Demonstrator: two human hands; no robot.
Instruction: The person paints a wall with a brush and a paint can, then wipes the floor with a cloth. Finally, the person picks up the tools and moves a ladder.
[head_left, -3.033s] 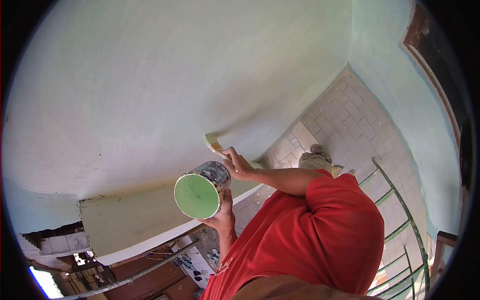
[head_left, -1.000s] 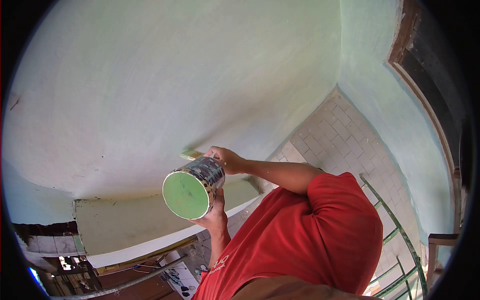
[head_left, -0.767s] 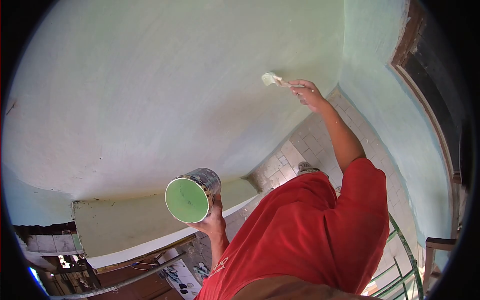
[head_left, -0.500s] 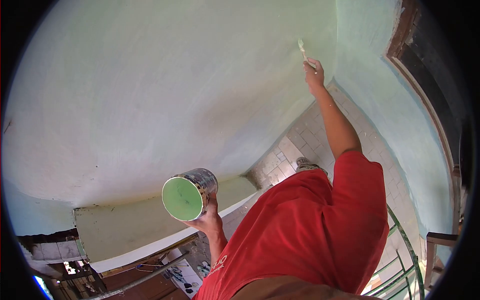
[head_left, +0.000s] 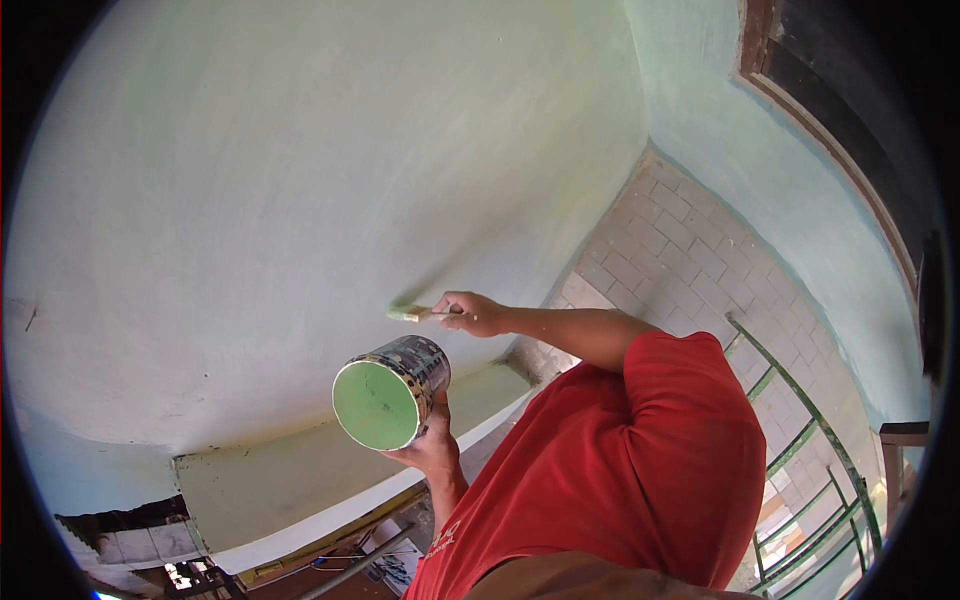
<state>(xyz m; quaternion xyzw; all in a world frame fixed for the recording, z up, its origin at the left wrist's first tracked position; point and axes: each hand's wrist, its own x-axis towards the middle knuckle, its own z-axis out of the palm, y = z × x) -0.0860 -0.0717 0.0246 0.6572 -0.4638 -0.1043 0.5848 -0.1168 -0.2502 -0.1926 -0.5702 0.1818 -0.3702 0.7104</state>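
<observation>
A paint can (head_left: 425, 362) with a speckled, smeared outside rests in my left hand (head_left: 434, 445), whose fingers curl round its underside and side. Light green paint (head_left: 375, 405) shows through the can's open mouth, which faces me. Just above the can, my right hand (head_left: 473, 313) grips a paintbrush (head_left: 408, 313) by its handle. The brush's bristles are coated in green and point left, overlapping the pale wall (head_left: 250, 220) in this view.
A ledge (head_left: 330, 470) runs along the wall's foot. Another pale green-blue wall (head_left: 770, 200) meets it at a corner on the right, beside a dark-framed opening (head_left: 850, 130). Green metal railing (head_left: 815, 415) stands at lower right over the tiled floor (head_left: 680, 240).
My right hand has drawn the paintbrush from high on the wall near the corner down and left to just above the can. The can has shifted slightly right in view.
</observation>
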